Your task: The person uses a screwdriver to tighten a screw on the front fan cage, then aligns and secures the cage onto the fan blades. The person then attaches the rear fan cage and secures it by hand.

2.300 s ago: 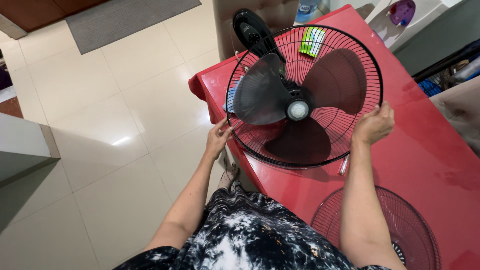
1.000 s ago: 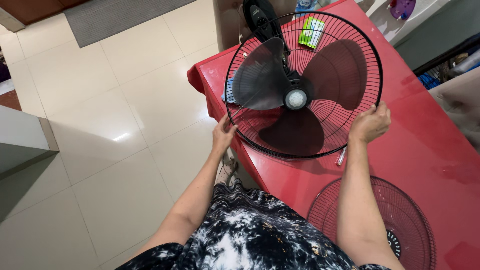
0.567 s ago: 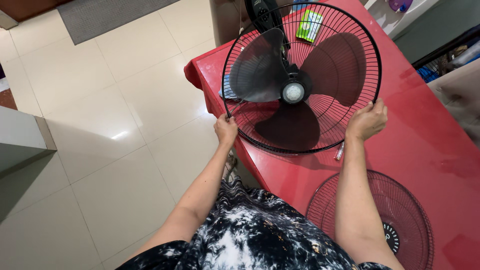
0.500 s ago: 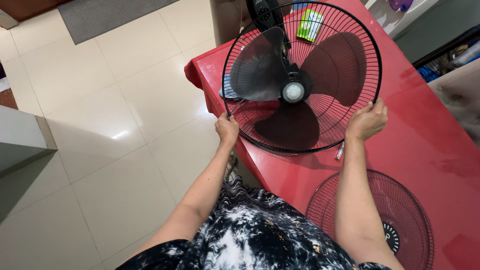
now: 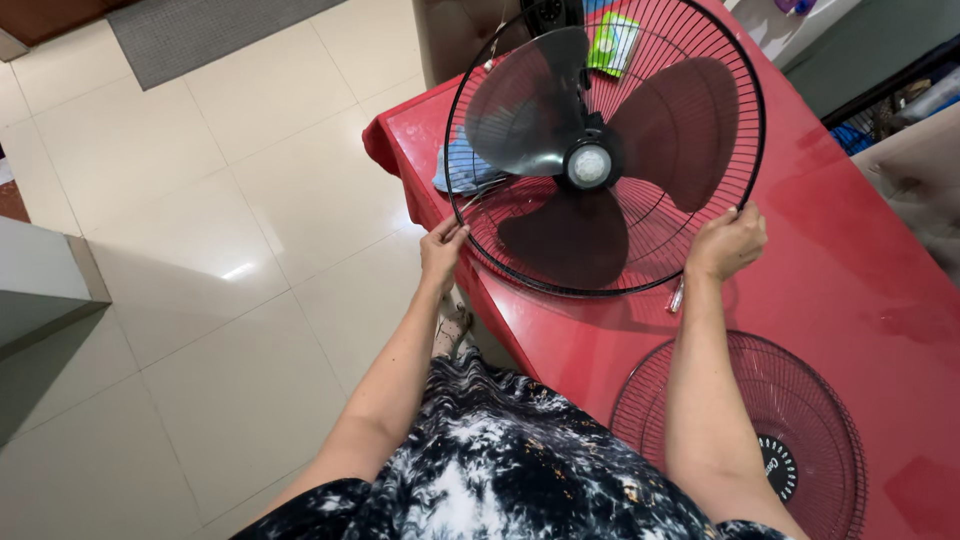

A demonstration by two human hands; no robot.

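A black fan with three dark blades [image 5: 560, 110] and a round wire rear guard [image 5: 752, 150] stands tilted on the red table [image 5: 860, 260]. My left hand [image 5: 441, 251] grips the guard's rim at its lower left. My right hand [image 5: 727, 243] grips the rim at its lower right. The grey hub cap [image 5: 589, 166] sits at the centre of the blades. The loose front guard [image 5: 800, 420] lies flat on the table, partly behind my right forearm.
A small silvery tool [image 5: 677, 295] lies on the table under the fan's rim. A blue cloth [image 5: 462, 170] and a green-white packet [image 5: 612, 42] lie beyond the fan. Tiled floor [image 5: 220, 220] and a grey mat [image 5: 200, 30] lie to the left.
The fan has moved up and farther from me in the view, with both hands staying on the rim. The blades have turned slightly.
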